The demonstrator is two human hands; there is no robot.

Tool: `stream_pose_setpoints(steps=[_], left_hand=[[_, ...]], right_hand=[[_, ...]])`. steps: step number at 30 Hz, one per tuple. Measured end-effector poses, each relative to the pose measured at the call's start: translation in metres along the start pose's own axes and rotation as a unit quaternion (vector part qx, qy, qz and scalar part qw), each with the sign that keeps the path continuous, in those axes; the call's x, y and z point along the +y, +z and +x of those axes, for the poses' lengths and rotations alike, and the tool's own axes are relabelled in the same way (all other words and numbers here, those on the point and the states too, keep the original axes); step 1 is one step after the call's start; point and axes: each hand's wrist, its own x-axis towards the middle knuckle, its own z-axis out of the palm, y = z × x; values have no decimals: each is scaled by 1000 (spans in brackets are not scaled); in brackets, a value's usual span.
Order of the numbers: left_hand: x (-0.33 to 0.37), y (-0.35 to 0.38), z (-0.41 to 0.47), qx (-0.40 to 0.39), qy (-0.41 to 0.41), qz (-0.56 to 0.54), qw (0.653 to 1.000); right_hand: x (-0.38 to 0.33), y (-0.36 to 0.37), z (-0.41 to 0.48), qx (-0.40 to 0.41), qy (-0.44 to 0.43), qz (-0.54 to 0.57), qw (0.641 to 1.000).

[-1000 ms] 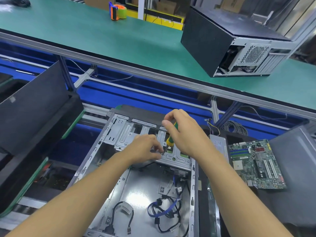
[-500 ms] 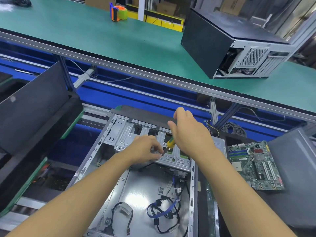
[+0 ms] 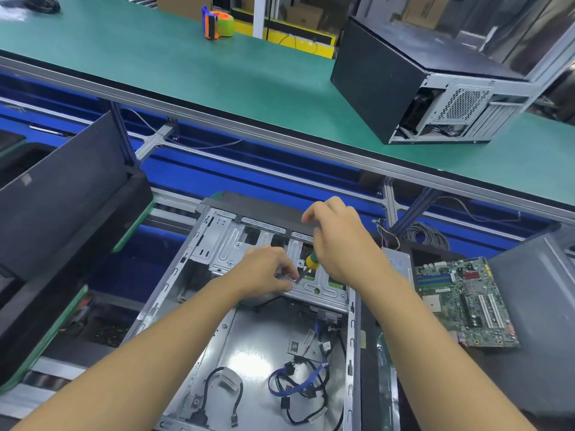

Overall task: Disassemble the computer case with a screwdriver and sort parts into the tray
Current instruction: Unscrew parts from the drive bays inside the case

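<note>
An open grey computer case [image 3: 217, 337] lies flat in front of me, with a metal drive cage [image 3: 230, 244] at its far end and loose cables [image 3: 298, 384] on its floor. My right hand [image 3: 342, 241] grips a screwdriver [image 3: 311, 262] with a yellow and green handle, its tip down on the cage. My left hand [image 3: 267, 269] rests on the cage beside the tip, fingers curled and pinching around the shaft near the screw. The screw itself is hidden by my fingers.
A green motherboard [image 3: 463, 300] lies to the right of the case, next to a grey power supply [image 3: 398, 262]. Dark panels [image 3: 62, 197] lean at the left. On the green bench behind stand a second black case [image 3: 420, 82] and a tape dispenser [image 3: 217, 23].
My right hand has shifted slightly on the screwdriver handle, fingers reopening and regripping as it turns. The left hand stays at the tip. The case has not moved.
</note>
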Motion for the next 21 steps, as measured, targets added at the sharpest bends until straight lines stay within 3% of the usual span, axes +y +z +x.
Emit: stream_pose_setpoints(steps=[2,4,11,16,21], left_hand=[[0,-1,0,2,2,-6,1000],[0,-1,0,2,4,-6,1000],[0,0,1,2,4,11,1000],[-1,1,1,5,3,10,1000],[-1,0,2,-1,0,2,1000]], right_hand=[[1,-5,0,-49,-15,110,993],[0,-8,-2,-78,-20,151,985],[2,3,-3,7,34,-57,998],[5,-2,-2,-61,15,99,993],[4,-4,-2,-90,15,128,988]])
